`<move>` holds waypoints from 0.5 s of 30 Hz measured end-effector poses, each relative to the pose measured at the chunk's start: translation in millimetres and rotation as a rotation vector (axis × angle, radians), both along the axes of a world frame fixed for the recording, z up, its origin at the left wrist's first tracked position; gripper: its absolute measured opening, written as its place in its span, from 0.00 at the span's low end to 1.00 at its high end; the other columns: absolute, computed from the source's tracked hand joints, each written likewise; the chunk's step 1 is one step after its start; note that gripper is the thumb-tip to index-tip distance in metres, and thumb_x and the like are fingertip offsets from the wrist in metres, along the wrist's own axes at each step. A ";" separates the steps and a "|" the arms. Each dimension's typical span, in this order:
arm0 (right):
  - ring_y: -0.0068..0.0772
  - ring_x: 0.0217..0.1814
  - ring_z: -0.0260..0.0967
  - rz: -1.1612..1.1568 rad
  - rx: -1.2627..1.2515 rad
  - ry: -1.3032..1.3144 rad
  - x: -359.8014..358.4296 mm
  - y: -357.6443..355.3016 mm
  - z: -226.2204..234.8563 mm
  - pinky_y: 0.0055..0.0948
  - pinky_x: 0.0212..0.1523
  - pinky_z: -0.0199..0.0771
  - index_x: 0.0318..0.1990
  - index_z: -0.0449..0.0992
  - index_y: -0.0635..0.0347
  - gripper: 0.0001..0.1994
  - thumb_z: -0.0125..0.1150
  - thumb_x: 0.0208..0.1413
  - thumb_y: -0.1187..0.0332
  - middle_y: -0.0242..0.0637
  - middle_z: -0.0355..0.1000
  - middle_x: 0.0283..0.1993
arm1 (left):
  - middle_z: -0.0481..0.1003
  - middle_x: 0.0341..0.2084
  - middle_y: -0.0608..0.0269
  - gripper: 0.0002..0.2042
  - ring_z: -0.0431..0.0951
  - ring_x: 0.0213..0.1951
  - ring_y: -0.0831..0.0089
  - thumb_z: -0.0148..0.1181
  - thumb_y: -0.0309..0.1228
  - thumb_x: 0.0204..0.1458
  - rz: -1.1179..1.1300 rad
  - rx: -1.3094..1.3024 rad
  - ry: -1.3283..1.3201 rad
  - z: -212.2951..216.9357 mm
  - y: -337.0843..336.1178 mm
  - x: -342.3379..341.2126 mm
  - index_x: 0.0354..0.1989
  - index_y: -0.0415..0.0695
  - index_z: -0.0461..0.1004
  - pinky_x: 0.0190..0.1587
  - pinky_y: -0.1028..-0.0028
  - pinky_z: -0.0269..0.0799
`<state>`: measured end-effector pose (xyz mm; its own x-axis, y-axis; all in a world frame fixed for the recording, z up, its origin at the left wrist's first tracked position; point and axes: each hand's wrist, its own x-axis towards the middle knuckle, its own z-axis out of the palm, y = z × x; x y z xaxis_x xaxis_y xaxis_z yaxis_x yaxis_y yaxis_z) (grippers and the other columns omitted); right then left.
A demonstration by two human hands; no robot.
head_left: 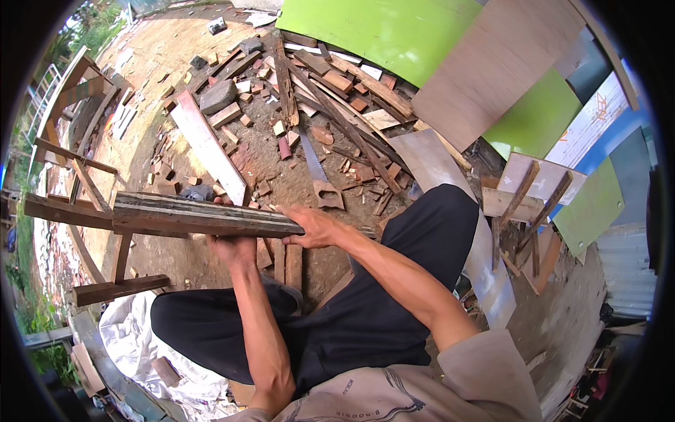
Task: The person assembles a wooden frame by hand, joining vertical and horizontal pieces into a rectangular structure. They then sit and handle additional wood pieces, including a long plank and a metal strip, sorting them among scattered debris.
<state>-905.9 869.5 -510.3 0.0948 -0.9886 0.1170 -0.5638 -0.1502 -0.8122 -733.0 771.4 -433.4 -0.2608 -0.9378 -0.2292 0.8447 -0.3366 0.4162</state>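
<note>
A stack of long, narrow wooden planks (200, 216) lies crosswise in front of me, above my folded legs. My left hand (235, 246) grips it from below near the middle, fingertips showing over its far edge. At the right end, my right hand (314, 226) is closed around the planks, the thumb on the near side. The left end reaches a rough wooden trestle (121, 259); whether it rests on it I cannot tell. Beyond my right hand, a handsaw (328, 195) with a wooden handle lies on the ground.
Offcuts and long timber strips (337, 116) are heaped ahead. A pale board (209, 144) and a grey stone (219, 97) lie beyond the planks. Green panels (380, 32) and a brown sheet (496, 70) stand at far right. White cloth (130, 323) lies by my left knee.
</note>
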 end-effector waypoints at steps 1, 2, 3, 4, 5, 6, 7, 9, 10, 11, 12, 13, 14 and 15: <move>0.57 0.59 0.65 0.000 -0.015 -0.004 0.5 -0.8 0.9 0.46 0.60 0.66 0.69 0.54 0.62 0.44 0.64 0.53 0.45 0.56 0.65 0.58 | 0.75 0.44 0.59 0.20 0.74 0.49 0.68 0.46 0.42 0.60 0.003 -0.001 0.001 2.3 0.1 -1.1 0.52 0.41 0.72 0.61 0.49 0.61; 0.58 0.60 0.65 -0.009 -0.005 0.000 0.6 -1.3 1.9 0.46 0.60 0.66 0.69 0.53 0.62 0.44 0.64 0.53 0.45 0.56 0.64 0.58 | 0.75 0.44 0.59 0.20 0.74 0.49 0.68 0.46 0.42 0.60 0.005 -0.001 0.003 4.3 0.2 -2.1 0.52 0.41 0.72 0.61 0.49 0.61; 0.58 0.60 0.64 -0.018 0.004 0.004 0.6 -1.5 2.8 0.46 0.61 0.65 0.70 0.53 0.62 0.44 0.64 0.53 0.45 0.57 0.64 0.59 | 0.75 0.45 0.60 0.20 0.73 0.50 0.69 0.46 0.43 0.60 -0.046 -0.061 0.026 5.2 -0.2 -2.1 0.52 0.41 0.72 0.61 0.50 0.61; 0.58 0.60 0.64 -0.024 0.013 0.008 1.0 -2.3 5.6 0.45 0.61 0.65 0.70 0.53 0.61 0.44 0.64 0.53 0.45 0.57 0.64 0.59 | 0.75 0.45 0.60 0.20 0.73 0.50 0.69 0.46 0.43 0.60 -0.056 -0.087 0.006 6.3 -2.3 -2.3 0.52 0.42 0.72 0.61 0.51 0.62; 0.59 0.61 0.63 -0.032 0.038 0.005 1.0 -3.3 8.5 0.46 0.62 0.65 0.70 0.53 0.61 0.45 0.64 0.52 0.44 0.58 0.63 0.60 | 0.74 0.45 0.61 0.20 0.73 0.50 0.69 0.46 0.43 0.61 -0.065 -0.112 -0.014 7.5 -4.8 -2.7 0.52 0.42 0.72 0.61 0.51 0.62; 0.60 0.63 0.63 -0.039 0.064 0.001 1.0 -4.6 11.3 0.47 0.63 0.64 0.70 0.53 0.61 0.45 0.64 0.52 0.43 0.58 0.62 0.61 | 0.74 0.45 0.61 0.20 0.72 0.50 0.69 0.45 0.43 0.61 -0.073 -0.137 -0.035 8.2 -6.6 -3.6 0.52 0.42 0.72 0.61 0.52 0.62; 0.60 0.64 0.62 -0.048 0.092 0.000 -0.2 -4.5 11.8 0.47 0.64 0.63 0.70 0.52 0.61 0.45 0.63 0.52 0.43 0.59 0.62 0.62 | 0.74 0.46 0.61 0.20 0.72 0.51 0.69 0.45 0.44 0.61 -0.047 -0.132 -0.087 12.4 -6.3 -8.6 0.53 0.42 0.71 0.60 0.52 0.63; 0.60 0.64 0.62 -0.081 0.048 -0.014 -0.9 -6.0 3.3 0.48 0.63 0.64 0.70 0.52 0.60 0.46 0.63 0.51 0.41 0.59 0.61 0.63 | 0.74 0.46 0.62 0.21 0.71 0.51 0.69 0.45 0.44 0.62 0.008 -0.123 -0.192 21.1 -5.4 -18.1 0.53 0.42 0.71 0.60 0.53 0.64; 0.60 0.64 0.62 -0.094 0.023 -0.021 -0.9 -7.2 1.4 0.48 0.63 0.64 0.70 0.52 0.59 0.46 0.63 0.51 0.41 0.59 0.61 0.64 | 0.74 0.46 0.63 0.20 0.72 0.51 0.69 0.45 0.44 0.62 0.004 -0.101 -0.196 22.8 -5.1 -20.7 0.53 0.42 0.71 0.60 0.53 0.64; 0.61 0.64 0.61 -0.096 0.021 -0.029 -1.5 -7.4 -0.6 0.48 0.64 0.64 0.70 0.52 0.59 0.47 0.63 0.51 0.40 0.59 0.60 0.64 | 0.74 0.46 0.63 0.20 0.72 0.51 0.69 0.46 0.44 0.62 0.000 -0.080 -0.201 24.2 -4.6 -22.8 0.53 0.43 0.71 0.59 0.54 0.65; 0.61 0.64 0.61 -0.098 0.020 -0.036 -2.2 -7.4 -2.6 0.48 0.64 0.64 0.70 0.52 0.59 0.47 0.63 0.51 0.40 0.58 0.60 0.64 | 0.74 0.47 0.64 0.19 0.72 0.51 0.69 0.47 0.44 0.62 -0.003 -0.058 -0.206 25.1 -4.4 -24.3 0.53 0.43 0.70 0.59 0.54 0.66; 0.61 0.64 0.61 -0.097 0.016 -0.043 -2.0 -8.8 -3.0 0.49 0.64 0.64 0.70 0.52 0.59 0.47 0.63 0.50 0.39 0.58 0.59 0.65 | 0.74 0.47 0.65 0.19 0.72 0.51 0.69 0.47 0.45 0.62 -0.014 -0.071 -0.196 23.8 -5.6 -24.3 0.53 0.44 0.70 0.59 0.54 0.66; 0.61 0.64 0.61 -0.099 0.009 -0.042 -1.9 -9.3 -3.4 0.49 0.63 0.64 0.70 0.51 0.59 0.47 0.63 0.50 0.40 0.58 0.59 0.65 | 0.74 0.47 0.65 0.19 0.72 0.51 0.69 0.48 0.45 0.62 -0.025 -0.084 -0.186 20.2 -7.0 -24.3 0.53 0.45 0.70 0.59 0.54 0.67; 0.61 0.64 0.61 -0.101 0.002 -0.039 -2.0 -9.0 -3.9 0.49 0.63 0.64 0.70 0.51 0.59 0.48 0.63 0.50 0.40 0.58 0.59 0.65 | 0.74 0.47 0.66 0.19 0.72 0.51 0.69 0.49 0.45 0.62 -0.036 -0.097 -0.176 17.8 -8.1 -24.2 0.52 0.45 0.70 0.58 0.54 0.67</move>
